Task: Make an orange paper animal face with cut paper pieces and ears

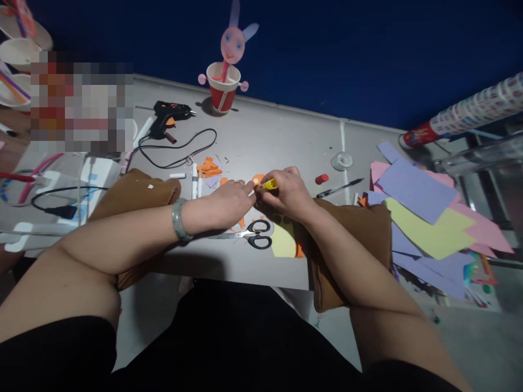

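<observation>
In my right hand (292, 196) is a yellow marker (269, 184), gripped by the fingers with its end pointing left. My left hand (231, 202), a green bangle on its wrist, holds a small orange paper piece (257, 178) at the fingertips, close to the marker; the fingers partly cover it. Black-handled scissors (259, 234) lie just below my hands, beside orange paper cutouts (237, 224) and a pale yellow paper sheet (283, 242). A red marker cap (321, 178) lies to the right of my right hand.
A black glue gun (165, 117) with its looped cord lies at back left. Behind it stands a red cup with a pink rabbit head (224, 87). Brown cushions (134, 193) lie under both forearms. Coloured paper sheets (420, 188), a pen (341, 187) and stacked paper cups (469, 111) are right.
</observation>
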Tool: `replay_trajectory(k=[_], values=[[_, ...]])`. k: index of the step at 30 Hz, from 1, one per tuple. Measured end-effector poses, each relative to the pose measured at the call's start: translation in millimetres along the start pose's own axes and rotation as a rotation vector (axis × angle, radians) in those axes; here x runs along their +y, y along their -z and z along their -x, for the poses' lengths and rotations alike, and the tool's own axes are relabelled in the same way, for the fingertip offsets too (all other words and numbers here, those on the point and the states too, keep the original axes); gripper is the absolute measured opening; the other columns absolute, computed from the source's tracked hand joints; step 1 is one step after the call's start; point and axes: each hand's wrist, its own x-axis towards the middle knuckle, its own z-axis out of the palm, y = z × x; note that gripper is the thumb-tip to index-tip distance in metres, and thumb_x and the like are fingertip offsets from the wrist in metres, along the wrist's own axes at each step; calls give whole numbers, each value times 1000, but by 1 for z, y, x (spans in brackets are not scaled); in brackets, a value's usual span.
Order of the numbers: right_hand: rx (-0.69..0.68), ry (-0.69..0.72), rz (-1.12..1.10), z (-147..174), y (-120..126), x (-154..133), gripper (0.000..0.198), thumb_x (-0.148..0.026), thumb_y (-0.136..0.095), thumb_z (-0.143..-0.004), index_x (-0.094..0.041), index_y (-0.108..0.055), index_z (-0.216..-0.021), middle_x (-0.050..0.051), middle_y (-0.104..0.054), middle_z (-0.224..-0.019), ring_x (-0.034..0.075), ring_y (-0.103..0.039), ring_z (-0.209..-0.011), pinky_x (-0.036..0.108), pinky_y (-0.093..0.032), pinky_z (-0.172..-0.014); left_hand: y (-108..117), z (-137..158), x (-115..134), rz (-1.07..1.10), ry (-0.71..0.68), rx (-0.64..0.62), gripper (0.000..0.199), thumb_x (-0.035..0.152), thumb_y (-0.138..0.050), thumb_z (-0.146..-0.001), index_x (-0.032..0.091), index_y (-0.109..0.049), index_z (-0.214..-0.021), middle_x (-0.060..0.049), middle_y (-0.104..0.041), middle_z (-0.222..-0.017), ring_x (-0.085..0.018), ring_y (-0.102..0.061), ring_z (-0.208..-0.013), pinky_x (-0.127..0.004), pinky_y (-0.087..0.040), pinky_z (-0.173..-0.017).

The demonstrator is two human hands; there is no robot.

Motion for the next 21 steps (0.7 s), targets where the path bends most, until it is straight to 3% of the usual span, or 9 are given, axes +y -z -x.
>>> replay_trajectory(k=[6,12,21], values=[[-5,-46,20,0,5,-2,7,-28,-60,-81,-23,-57,-83,6,-72,-80,24,-58,-72,45,-38,-86,0,0,1,-16,11,-2,45,7,-36,-95,6,-57,-135,-23,-61,-133,-29,-64,-101,-40,-44,-82],[212,-216,-142,3,9,4,6,-31,-60,-83,-25,-58,-85,3,-67,-74,24,-58,-72,42,-44,-78,-1,0,0,-24,-1,6,44,6,-38,-92,7,-59,-131,-23,-63,-126,-30,-64,-100,-40,-43,-79],[122,-102,-106,2,-2,-1,10,-34,-63,-85,-24,-61,-87,4,-73,-81,24,-62,-77,42,-43,-84,0,0,1,-23,12,-8,45,6,-36,-94,6,-57,-135,-24,-59,-136,-30,-64,-103,-40,-44,-81]])
